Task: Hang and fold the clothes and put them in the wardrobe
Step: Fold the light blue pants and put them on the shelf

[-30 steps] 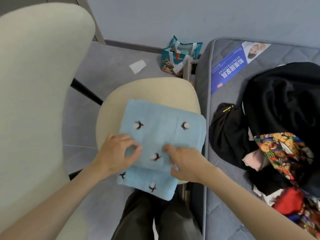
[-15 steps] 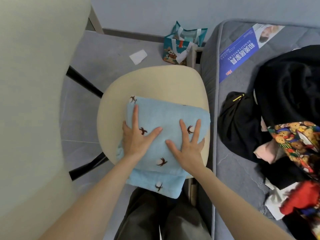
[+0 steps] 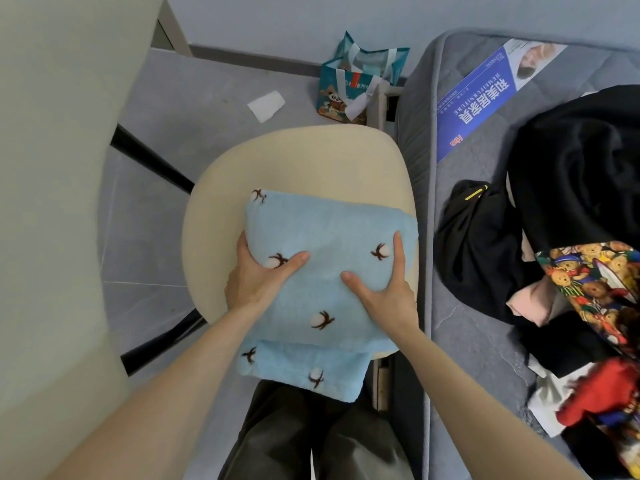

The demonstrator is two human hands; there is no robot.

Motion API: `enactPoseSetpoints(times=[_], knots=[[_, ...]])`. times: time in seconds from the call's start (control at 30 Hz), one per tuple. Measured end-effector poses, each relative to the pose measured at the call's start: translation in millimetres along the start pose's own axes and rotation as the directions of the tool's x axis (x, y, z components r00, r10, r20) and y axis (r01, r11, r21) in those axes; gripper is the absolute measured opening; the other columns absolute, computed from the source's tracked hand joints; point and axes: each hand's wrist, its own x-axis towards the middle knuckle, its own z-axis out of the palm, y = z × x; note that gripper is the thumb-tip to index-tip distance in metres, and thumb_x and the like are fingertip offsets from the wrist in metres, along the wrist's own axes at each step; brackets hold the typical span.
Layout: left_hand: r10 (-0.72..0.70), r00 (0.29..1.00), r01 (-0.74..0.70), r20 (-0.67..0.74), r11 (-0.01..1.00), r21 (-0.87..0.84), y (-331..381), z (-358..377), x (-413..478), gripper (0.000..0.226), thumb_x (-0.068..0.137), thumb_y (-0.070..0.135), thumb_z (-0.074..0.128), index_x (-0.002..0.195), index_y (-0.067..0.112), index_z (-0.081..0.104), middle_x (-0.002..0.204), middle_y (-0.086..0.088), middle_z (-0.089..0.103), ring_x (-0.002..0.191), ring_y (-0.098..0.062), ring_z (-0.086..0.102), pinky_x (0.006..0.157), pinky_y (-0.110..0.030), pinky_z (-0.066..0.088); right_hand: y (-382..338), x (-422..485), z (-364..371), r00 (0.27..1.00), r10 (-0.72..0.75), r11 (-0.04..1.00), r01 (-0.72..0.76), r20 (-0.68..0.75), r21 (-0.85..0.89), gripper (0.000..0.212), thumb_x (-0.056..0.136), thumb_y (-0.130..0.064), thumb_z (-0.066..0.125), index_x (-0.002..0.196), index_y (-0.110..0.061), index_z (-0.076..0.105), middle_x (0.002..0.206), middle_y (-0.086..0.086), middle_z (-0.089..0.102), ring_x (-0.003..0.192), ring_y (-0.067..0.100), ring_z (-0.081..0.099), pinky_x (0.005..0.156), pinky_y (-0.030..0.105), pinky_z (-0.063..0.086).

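— Hands: how many are working?
— Two; left hand (image 3: 258, 277) and right hand (image 3: 388, 292) are gripping one folded light-blue fleece garment (image 3: 329, 226), thumbs pressing on top, fingers curling round its sides.
— Where is it sitting?
— Mid-frame, on one cream rounded chair seat (image 3: 311, 161).

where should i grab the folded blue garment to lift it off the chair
Grip the left and right edges of the blue garment from both sides, scooping underneath: it is a folded stack whose bottom layer overhangs the chair.
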Motion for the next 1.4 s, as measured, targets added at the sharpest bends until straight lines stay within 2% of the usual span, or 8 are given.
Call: enactPoseSetpoints(times=[0.17, 0.33, 0.47, 0.63, 0.87, 1.2, 1.33, 1.4], knots=[[-0.058, 0.998, 0.06, 0.024, 0.996, -0.061, 3, 1, 7, 0.118, 0.041, 0.073, 0.079, 0.14, 0.029, 0.033, 0.127, 0.008, 0.055, 0.11, -0.019, 0.056, 0.093, -0.034, 0.046, -1, 12, -10, 0.999, -0.029, 0.996, 0.025, 0.046, 0.09, 0.107, 0.057, -0.069, 0.076, 0.132, -0.073, -0.001, 0.121, -0.026, 0.046, 0.105, 0.008, 0.051, 0.09, 0.029, 0.044], [-0.002, 1.0, 0.0, -0.015, 0.99, -0.144, 20, -3, -16, 0.11, 0.04, 0.075, 0.078, 0.133, 0.03, 0.04, 0.117, 0.012, 0.059, 0.104, -0.016, 0.058, 0.092, -0.035, 0.048, -16, -6, -28, 0.98, -0.158, 0.982, 0.169, -0.12, 0.089, 0.098, 0.065, -0.054, 0.08, 0.139, -0.061, 0.017, 0.128, -0.03, 0.047, 0.104, -0.008, 0.044, 0.073, -0.002, 0.033], [0.147, 0.985, -0.166, -0.091, 0.949, -0.266, 49, -16, -51, 0.103, 0.041, 0.076, 0.079, 0.129, 0.034, 0.045, 0.112, 0.02, 0.061, 0.098, -0.004, 0.061, 0.084, -0.029, 0.051, -47, -31, -66, 0.938, -0.281, 0.953, 0.297, -0.201, 0.055, 0.098, 0.062, -0.059, 0.08, 0.134, -0.069, 0.015, 0.108, -0.047, 0.046, 0.094, -0.007, 0.048, 0.081, 0.012, 0.034], [0.274, 0.927, -0.358, -0.257, 0.849, -0.388, 86, -40, -117, 0.1, 0.042, 0.075, 0.08, 0.127, 0.042, 0.038, 0.106, 0.036, 0.053, 0.089, 0.019, 0.055, 0.074, -0.013, 0.044, -92, -74, -117, 0.845, -0.483, 0.86, 0.506, -0.229, 0.056, 0.098, 0.061, -0.059, 0.08, 0.135, -0.069, 0.015, 0.103, -0.061, 0.04, 0.095, -0.026, 0.048, 0.076, 0.008, 0.035], [0.421, 0.758, -0.628, -0.498, 0.68, -0.379, 129, -112, -232, 0.094, 0.051, 0.067, 0.082, 0.131, 0.032, 0.045, 0.118, 0.022, 0.061, 0.104, 0.005, 0.059, 0.09, -0.03, 0.052, -161, -169, -173, 0.637, -0.722, 0.638, 0.764, -0.27, 0.096, 0.102, 0.059, -0.058, 0.081, 0.138, -0.065, 0.016, 0.113, -0.059, 0.037, 0.101, -0.033, 0.041, 0.076, 0.007, 0.035], [0.403, 0.521, -0.803, -0.752, 0.53, -0.272, 112, -275, -420, 0.092, 0.059, 0.053, 0.084, 0.133, 0.029, 0.035, 0.119, 0.027, 0.051, 0.1, 0.023, 0.05, 0.074, 0.002, 0.041, -276, -353, -174, 0.446, -0.89, 0.376, 0.834, -0.092, 0.405, 0.114, 0.057, -0.052, 0.086, 0.138, -0.058, 0.007, 0.121, -0.055, 0.031, 0.11, -0.023, 0.046, 0.077, 0.002, 0.044], [0.352, 0.436, -0.818, -0.828, 0.539, -0.201, 76, -351, -492, 0.101, 0.056, 0.057, 0.08, 0.139, 0.026, 0.031, 0.117, 0.028, 0.049, 0.093, 0.027, 0.049, 0.072, 0.004, 0.041, -326, -423, -148, 0.358, -0.913, 0.406, 0.749, 0.196, 0.523, 0.088, 0.052, -0.055, 0.085, 0.129, -0.03, 0.051, 0.114, -0.018, 0.067, 0.1, 0.001, 0.065, 0.074, 0.019, 0.055], [0.328, 0.414, -0.81, -0.849, 0.558, -0.18, 52, -387, -529, 0.107, 0.054, 0.063, 0.082, 0.141, 0.025, 0.032, 0.125, 0.017, 0.054, 0.108, 0.01, 0.054, 0.093, -0.017, 0.047, -347, -462, -129, 0.291, -0.895, 0.439, 0.71, 0.338, 0.551, 0.077, 0.048, -0.058, 0.085, 0.117, -0.032, 0.061, 0.106, -0.017, 0.071, 0.093, 0.003, 0.068, 0.07, 0.02, 0.054]])
